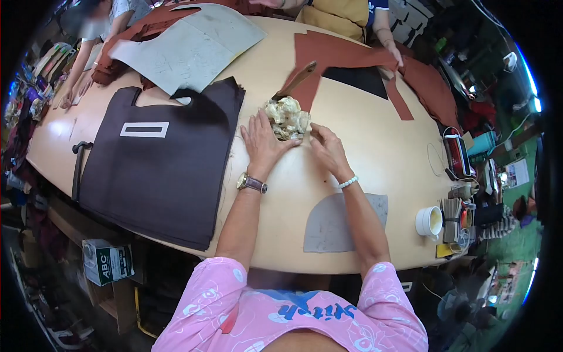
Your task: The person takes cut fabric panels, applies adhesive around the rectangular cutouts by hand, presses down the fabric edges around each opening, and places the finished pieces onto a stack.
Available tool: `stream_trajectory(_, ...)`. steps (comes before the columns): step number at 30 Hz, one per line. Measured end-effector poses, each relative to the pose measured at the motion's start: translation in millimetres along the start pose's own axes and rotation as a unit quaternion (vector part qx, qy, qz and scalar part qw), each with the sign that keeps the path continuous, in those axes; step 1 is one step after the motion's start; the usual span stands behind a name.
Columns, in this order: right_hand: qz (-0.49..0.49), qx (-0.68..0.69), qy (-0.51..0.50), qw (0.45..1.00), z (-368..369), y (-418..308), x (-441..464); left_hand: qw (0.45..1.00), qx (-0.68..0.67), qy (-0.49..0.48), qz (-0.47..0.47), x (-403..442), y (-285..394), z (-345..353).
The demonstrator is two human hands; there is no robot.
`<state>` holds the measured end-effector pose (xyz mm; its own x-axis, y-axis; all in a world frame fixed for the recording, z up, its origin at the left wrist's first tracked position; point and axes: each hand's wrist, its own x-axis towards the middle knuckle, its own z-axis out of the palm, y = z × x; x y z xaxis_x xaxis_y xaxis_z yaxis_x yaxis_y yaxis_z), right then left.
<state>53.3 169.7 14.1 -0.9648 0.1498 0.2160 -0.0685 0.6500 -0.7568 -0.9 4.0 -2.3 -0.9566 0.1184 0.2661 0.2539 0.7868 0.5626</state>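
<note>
A pot crusted with thick, cream-yellow dried glue (287, 117) stands on the table in front of me. The brush (299, 79) in it has a wooden handle that slants up to the right. My left hand (264, 144) is around the pot's left and near side, its thumb along the front. Just right of the pot is my right hand (329, 149), with fingers curled together at the pot's edge; whatever is between the fingertips is hidden. Left of my hands lies a stack of dark cut fabric panels (170, 170), with a pale rectangular frame piece (144, 129) on top.
A grey curved template (328, 226) lies under my right forearm. A white cup (428, 223) stands near the right edge. Large grey pattern (193, 47) and rust-coloured fabric (340, 53) cover the far side, where other people's hands (390, 53) work.
</note>
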Motion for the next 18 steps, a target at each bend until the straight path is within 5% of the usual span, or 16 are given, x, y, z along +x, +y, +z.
stream_trajectory(5,0.034,0.124,0.053,0.99,15,15,17,1.0,-0.002,0.01,0.007,-1,1,-2)
stream_trajectory(8,0.139,0.227,-0.007,0.964,16,4,19,1.0,-0.003,0.016,0.011,-1,1,-1)
stream_trajectory(18,0.199,0.163,-0.117,0.959,4,-17,23,1.0,-0.001,0.017,0.008,-1,5,-3)
